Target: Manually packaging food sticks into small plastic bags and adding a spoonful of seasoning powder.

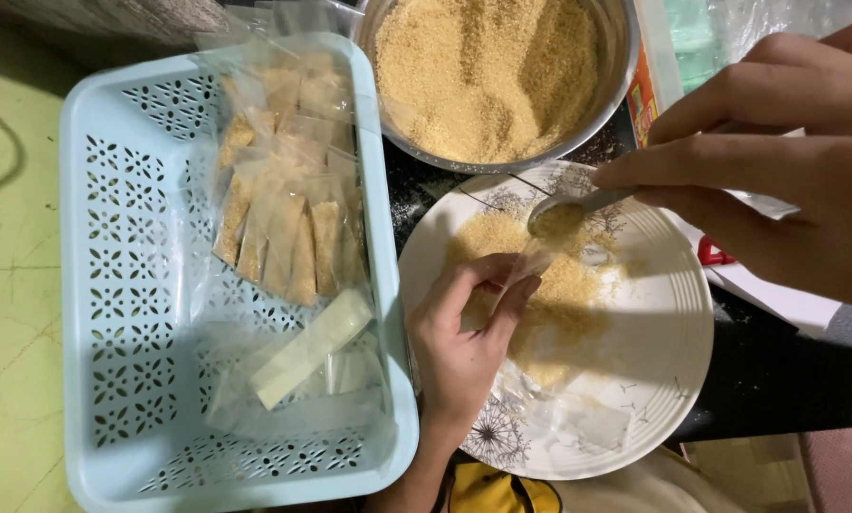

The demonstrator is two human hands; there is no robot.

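My left hand (459, 337) pinches a small clear plastic pouch (532, 261) open over a white plate (668, 351) strewn with brown sugar. My right hand (777, 161) holds a metal spoon (564, 217) heaped with brown sugar, its bowl right at the pouch's mouth. A steel bowl (502, 81) full of brown sugar stands just behind the plate. Empty clear pouches (578, 418) lie on the plate's near side.
A light blue perforated basket (131, 285) at the left holds several filled sugar pouches (288, 223) and a stack of empty pouches (307, 351). A red-handled item (713, 253) lies right of the plate. Green floor shows at the far left.
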